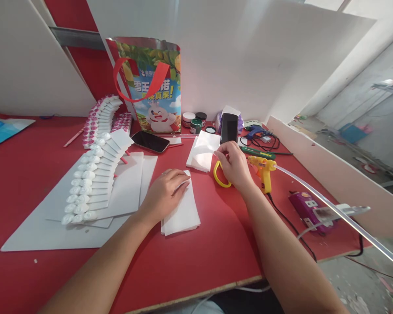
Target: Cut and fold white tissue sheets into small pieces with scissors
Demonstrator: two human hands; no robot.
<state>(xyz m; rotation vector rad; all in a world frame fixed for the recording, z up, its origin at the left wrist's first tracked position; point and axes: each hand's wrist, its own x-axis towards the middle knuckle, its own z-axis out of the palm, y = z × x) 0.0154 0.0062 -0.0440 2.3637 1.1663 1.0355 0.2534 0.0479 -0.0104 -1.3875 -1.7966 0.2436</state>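
My left hand point(167, 192) rests on a stack of white paper sheets point(182, 218) at the middle of the red table, its fingers closed at the upper edge of the stack. My right hand point(234, 163) is at the back, its thumb and forefinger pinched on the corner of a thin white sheet point(210, 145). That sheet lies over a second white stack point(196, 159). Just under my right hand is a yellow ring-like handle point(220, 176). To its right lies a yellow glue gun point(264, 170) with a long clear stick.
White foam boards point(65, 235) on the left carry a curved row of white flowers point(85, 181). Behind stand a printed bag point(157, 96), paint jars point(195, 126) and phones point(150, 141). A purple device point(309, 211) lies right, near cables.
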